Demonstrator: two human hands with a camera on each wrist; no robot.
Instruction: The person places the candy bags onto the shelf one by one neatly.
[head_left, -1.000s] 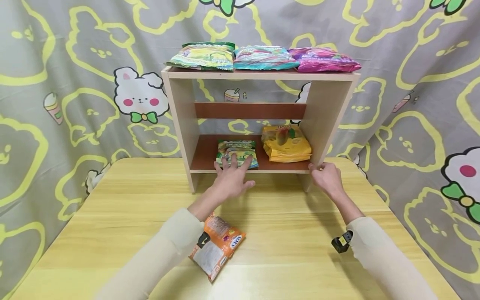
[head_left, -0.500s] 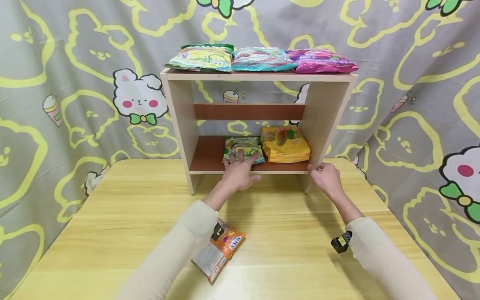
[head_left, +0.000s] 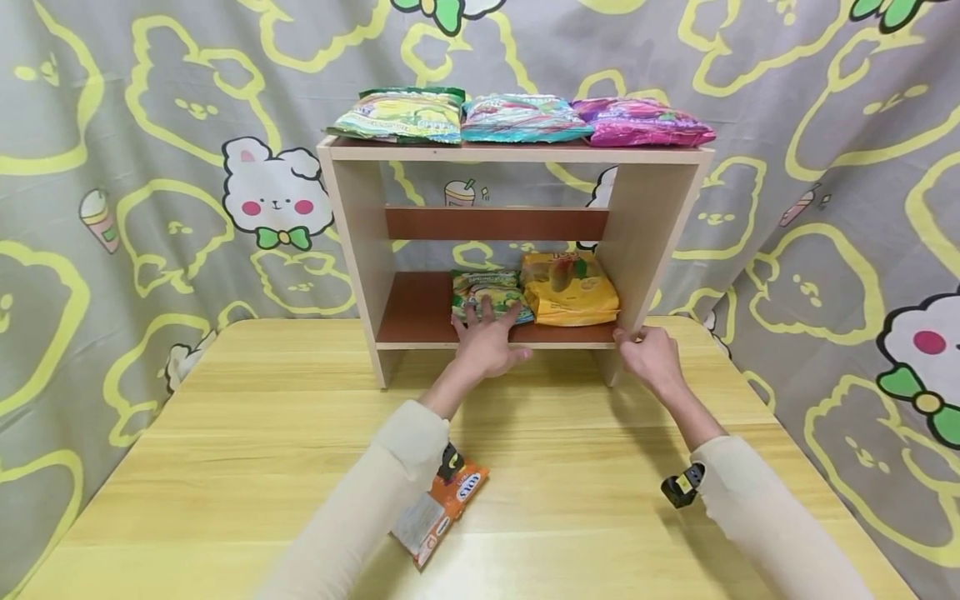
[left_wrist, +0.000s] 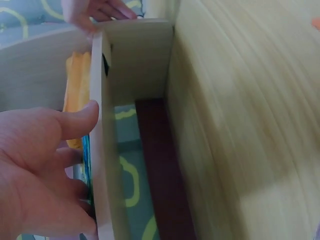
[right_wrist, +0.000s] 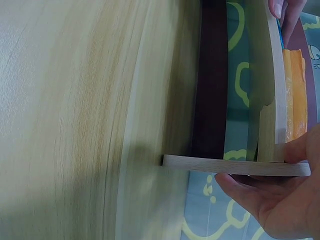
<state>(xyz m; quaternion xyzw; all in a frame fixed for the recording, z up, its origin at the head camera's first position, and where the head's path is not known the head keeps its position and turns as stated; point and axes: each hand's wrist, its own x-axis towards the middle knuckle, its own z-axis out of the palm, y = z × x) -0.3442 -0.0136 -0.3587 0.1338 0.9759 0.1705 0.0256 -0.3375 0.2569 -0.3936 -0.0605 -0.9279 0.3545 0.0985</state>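
My left hand (head_left: 489, 346) lies with spread fingers on the front of a green candy bag (head_left: 467, 287) on the lower board of a small wooden shelf (head_left: 416, 304). In the left wrist view, the fingers of the left hand (left_wrist: 42, 150) reach behind the board's front edge, and the thumb stays off the bag. A yellow bag (head_left: 568, 292) with a mango picture stands right beside the green one. At the lower right of the shelf, my right hand (head_left: 652, 358) grips the side panel. The right wrist view has the right hand (right_wrist: 280, 205) with thumb and fingers on either side of that panel (right_wrist: 230, 164).
An orange bag (head_left: 459, 492) lies on the wooden table (head_left: 570, 517), partly covered by the left sleeve. On the shelf top sit a yellow-green bag (head_left: 408, 115), a turquoise bag (head_left: 525, 118) and a magenta bag (head_left: 648, 123). A patterned curtain (head_left: 180, 225) hangs behind.
The left hand and the green bag have moved right along the lower board, up to the yellow bag. The right hand keeps its place on the side panel.
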